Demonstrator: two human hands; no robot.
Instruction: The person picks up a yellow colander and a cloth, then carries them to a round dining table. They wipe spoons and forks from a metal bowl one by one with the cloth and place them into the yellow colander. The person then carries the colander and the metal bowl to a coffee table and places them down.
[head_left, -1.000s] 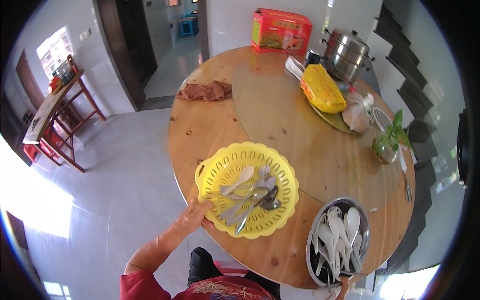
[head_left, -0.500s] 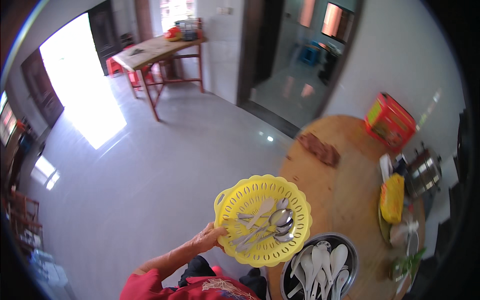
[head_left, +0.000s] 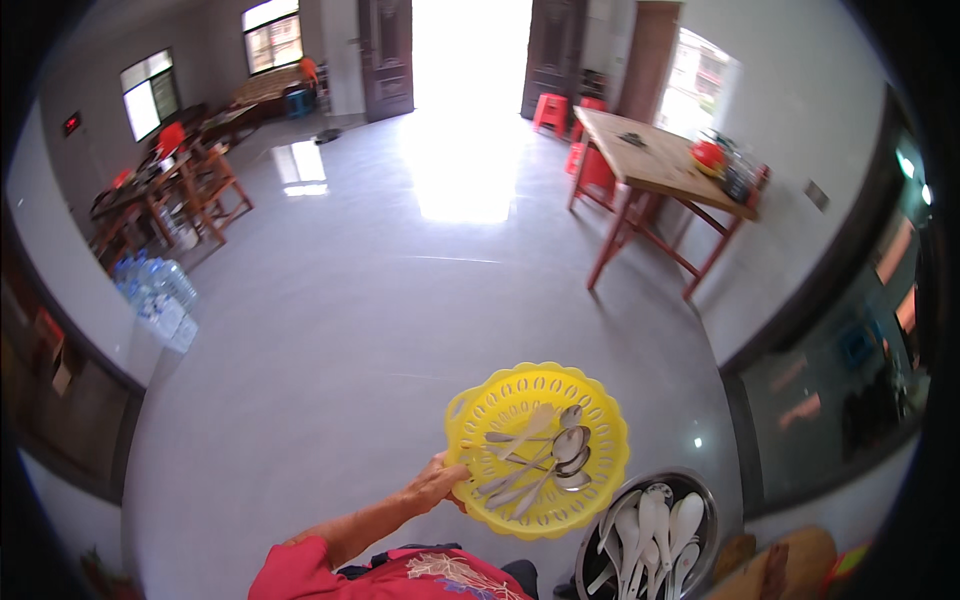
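My left hand (head_left: 437, 484) grips the left edge of a round yellow plastic basket (head_left: 611, 480) with a scalloped rim and slotted sides. Several metal spoons (head_left: 568, 443) lie crossed inside it, along with a pale flat paddle (head_left: 530, 428). Just right of the basket is a round metal bowl (head_left: 713, 515), cut off by the lower edge. Several white spoons (head_left: 628, 530) fill it, their handles pointing toward me. My right hand is out of view, and whatever supports the bowl is hidden.
A wooden table (head_left: 650, 165) with red legs stands ahead on the right, red stools (head_left: 550, 112) behind it. Far ahead is a bright open doorway (head_left: 470, 70). Clear plastic bottles (head_left: 160, 290) and wooden chairs (head_left: 218, 185) stand left. A round table (head_left: 805, 555) shows at lower right.
My view has swung left, from the round table toward the bright doorway. The yellow basket and the bowl of white spoons have turned along with me; my left hand keeps its grip.
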